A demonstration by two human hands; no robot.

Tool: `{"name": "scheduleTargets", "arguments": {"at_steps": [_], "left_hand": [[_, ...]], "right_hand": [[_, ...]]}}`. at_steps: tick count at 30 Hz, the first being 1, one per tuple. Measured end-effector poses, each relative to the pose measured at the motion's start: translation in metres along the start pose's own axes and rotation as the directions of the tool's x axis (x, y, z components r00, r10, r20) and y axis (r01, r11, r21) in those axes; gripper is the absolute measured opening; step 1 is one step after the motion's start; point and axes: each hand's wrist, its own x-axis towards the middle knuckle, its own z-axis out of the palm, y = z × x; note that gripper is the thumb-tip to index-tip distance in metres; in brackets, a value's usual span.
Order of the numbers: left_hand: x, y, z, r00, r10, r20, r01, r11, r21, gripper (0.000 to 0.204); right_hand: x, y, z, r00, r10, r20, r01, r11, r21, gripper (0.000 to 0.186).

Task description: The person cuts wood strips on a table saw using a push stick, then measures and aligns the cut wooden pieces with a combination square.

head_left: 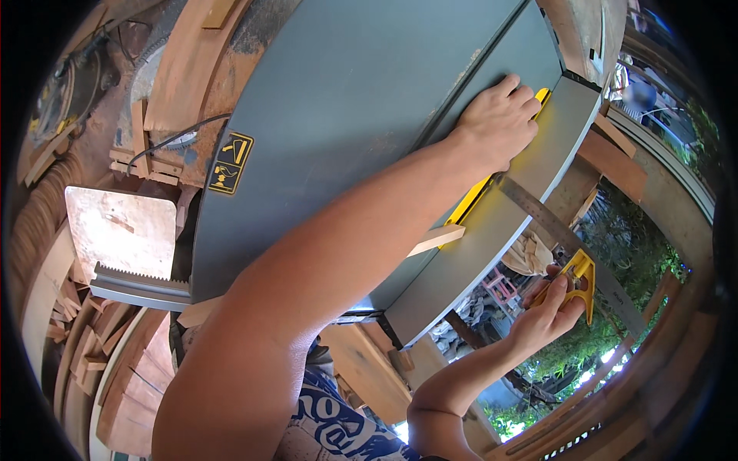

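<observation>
My left hand [498,119] lies over a long yellow bar [470,201], its fingers curled around the bar on the grey metal surface [338,115]. The bar runs along the seam beside a lighter grey ledge [453,269]. In my right hand [550,311] is a combination square [580,280] with a yellow head, gripped by that head. Its steel blade reaches across the ledge, its far end close to the bar just below my left hand. A pale wood strip [438,240] pokes out from under my left forearm, next to the bar.
A black label with yellow pictograms [231,163] is on the grey surface. To the left are a shiny metal plate [123,230], a toothed rack [142,284] and stacked wood pieces [84,338]. Planks [369,365] lie below the ledge; green plants [634,230] show at the right.
</observation>
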Motion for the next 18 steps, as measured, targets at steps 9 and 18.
{"name": "scheduleTargets", "arguments": {"at_steps": [9, 18], "left_hand": [[-0.003, 0.004, 0.010, 1.000, -0.014, -0.026, 0.015, 1.000, 0.018, 0.047], [0.002, 0.005, 0.018, 0.997, -0.047, -0.063, 0.050, 0.997, 0.051, 0.037]], "right_hand": [[-0.004, -0.002, 0.007, 0.998, 0.055, -0.030, -0.056, 0.997, -0.048, 0.020], [0.000, -0.007, 0.019, 0.995, 0.080, -0.060, -0.082, 0.996, -0.029, 0.018]]}}
